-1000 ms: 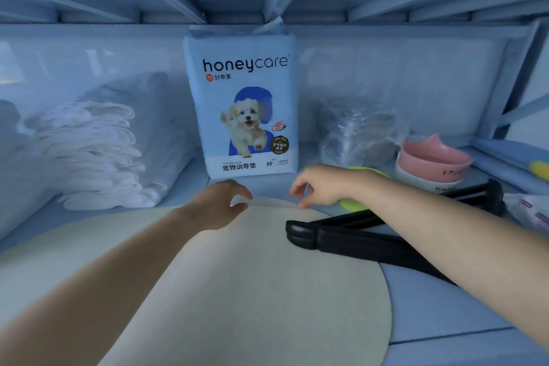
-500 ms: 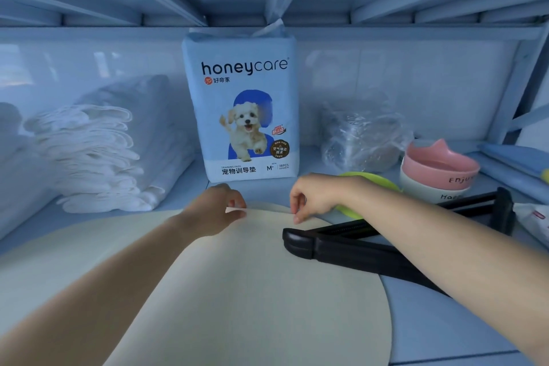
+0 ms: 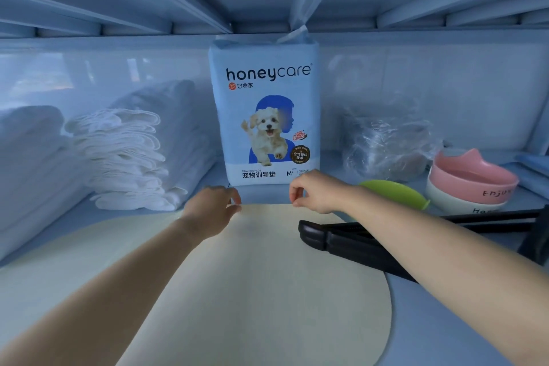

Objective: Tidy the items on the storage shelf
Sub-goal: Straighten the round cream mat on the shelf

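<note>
The round beige mat (image 3: pixel 267 291) lies flat on the blue shelf (image 3: pixel 430 342), bare shelf to its right; a black plastic tool (image 3: pixel 341 242) lies across its right edge; the left hand (image 3: pixel 212 208) curls its fingers on the far rim; the right hand (image 3: pixel 315 192) brings thumb and forefinger nearly together there, grip unclear; the honeycare pack (image 3: pixel 264 116) stands just behind.

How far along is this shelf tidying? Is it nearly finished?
Partly, it seems. Done: the white pads sit stacked on the left, and the pack stands upright at the back. In hand: the left hand seems to pinch the round mat at its far edge; the right hand hovers there, hold unclear. Left: the black hanger overlaps the mat, and a green item lies beside the stacked bowls.
</note>
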The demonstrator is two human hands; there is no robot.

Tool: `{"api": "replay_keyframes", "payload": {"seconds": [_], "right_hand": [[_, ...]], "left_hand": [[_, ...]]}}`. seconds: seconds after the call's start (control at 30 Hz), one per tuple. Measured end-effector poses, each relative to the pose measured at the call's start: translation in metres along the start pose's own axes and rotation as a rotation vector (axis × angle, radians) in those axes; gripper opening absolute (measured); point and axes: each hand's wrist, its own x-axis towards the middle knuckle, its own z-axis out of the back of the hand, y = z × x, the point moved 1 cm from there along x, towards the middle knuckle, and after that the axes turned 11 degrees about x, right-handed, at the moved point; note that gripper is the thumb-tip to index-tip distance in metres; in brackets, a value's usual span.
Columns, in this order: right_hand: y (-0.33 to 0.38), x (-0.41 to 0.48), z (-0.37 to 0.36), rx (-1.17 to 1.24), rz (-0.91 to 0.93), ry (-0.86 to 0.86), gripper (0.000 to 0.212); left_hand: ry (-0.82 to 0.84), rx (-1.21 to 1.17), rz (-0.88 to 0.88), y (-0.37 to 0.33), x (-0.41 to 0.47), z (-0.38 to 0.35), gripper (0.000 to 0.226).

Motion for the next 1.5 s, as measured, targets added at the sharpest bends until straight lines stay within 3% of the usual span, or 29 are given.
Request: {"api": "replay_keyframes", "payload": {"seconds": [0.27, 0.53, 0.7, 0.93, 1.07, 1.3, 1.5], "right_hand": [[-0.018, -0.007, 0.007, 0.051, -0.082, 0.108, 0.015], [-0.018, -0.007, 0.002, 0.015, -0.075, 0.103, 0.022], [-0.017, -0.006, 0.005, 0.065, -0.049, 0.050, 0.011], [-0.018, -0.006, 0.000, 0.052, -0.020, 0.010, 0.006], [-0.017, -0.005, 0.001, 0.042, -0.018, 0.048, 0.012], [0.008, -0.005, -0.003, 0.087, 0.035, 0.053, 0.019], [0.053, -0.015, -0.012, 0.129, 0.094, -0.029, 0.020]], "left_hand": [[0.038, -0.054, -0.003, 0.008, -0.012, -0.017, 0.020], [0.055, -0.070, 0.001, 0.005, -0.009, -0.015, 0.022], [0.018, -0.081, 0.076, -0.001, -0.010, -0.012, 0.016], [-0.066, -0.182, 0.081, 0.003, -0.029, -0.015, 0.029], [0.021, -0.185, 0.029, 0.004, -0.035, -0.017, 0.036], [0.164, -0.056, -0.012, 0.002, -0.039, -0.016, 0.058], [0.071, -0.160, 0.034, 0.000, -0.039, -0.014, 0.051]]}}
